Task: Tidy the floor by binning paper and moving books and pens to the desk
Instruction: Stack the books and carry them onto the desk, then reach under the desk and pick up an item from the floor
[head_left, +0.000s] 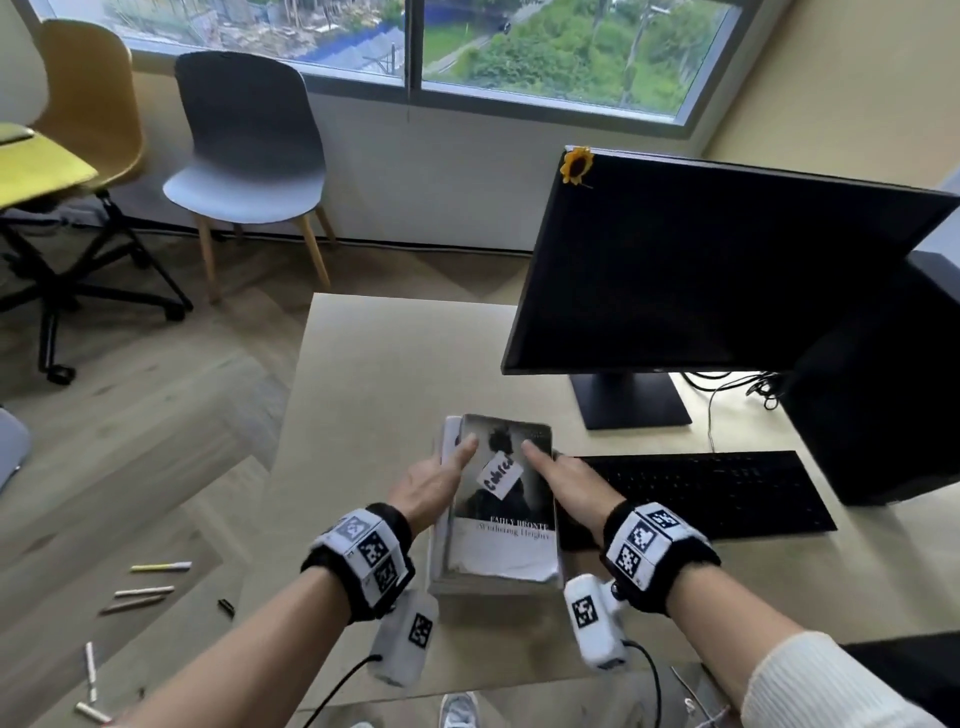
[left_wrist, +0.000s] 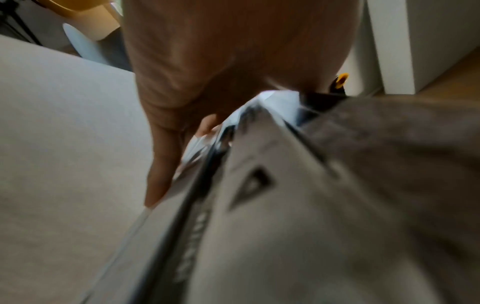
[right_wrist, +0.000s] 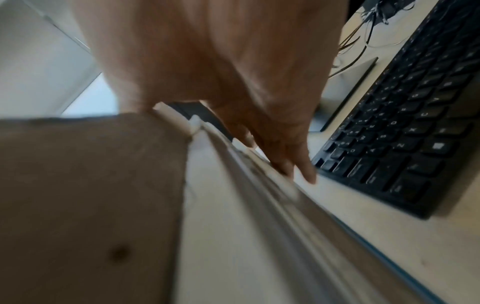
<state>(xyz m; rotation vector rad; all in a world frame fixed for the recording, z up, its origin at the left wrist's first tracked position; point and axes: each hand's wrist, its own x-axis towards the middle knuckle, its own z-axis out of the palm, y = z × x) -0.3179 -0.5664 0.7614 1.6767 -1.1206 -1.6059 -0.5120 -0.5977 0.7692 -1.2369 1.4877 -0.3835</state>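
While both hands clasp a small stack of books (head_left: 498, 519) from either side, the stack rests on the tabletop (head_left: 374, 374) between the wrists. The left hand (head_left: 434, 486) lies along the stack's left edge, thumb on the top cover and fingers (left_wrist: 158, 168) straight down the side to the tabletop; the right hand (head_left: 563, 486) mirrors it on the right edge, thumb on the cover and fingers (right_wrist: 285, 156) extended down the side. Neither hand curls round the books; both press flat against them. The top book has a dark cover picture, printed title lines low on the cover, and a white handwritten label (head_left: 500, 474) lying between the two thumbs. At least two books show in the stack, a second one peeking out left of the top one at the far end; the exact count below cannot be told. Just right of the right hand lies one black keyboard (head_left: 711, 493), and beyond it one dark monitor (head_left: 701, 270) on its stand, a small sunflower (head_left: 576, 165) fixed at its upper corner. Down on the floor (head_left: 130, 415), left of the left hand, lie about five pens (head_left: 150, 587), three close together and two more nearer the camera, plus one small dark item whose kind is unclear. Farther beyond the hands stand one grey chair (head_left: 249, 156), one yellow chair (head_left: 93, 98) and one wheeled office chair (head_left: 52, 218), below the window (head_left: 410, 47).
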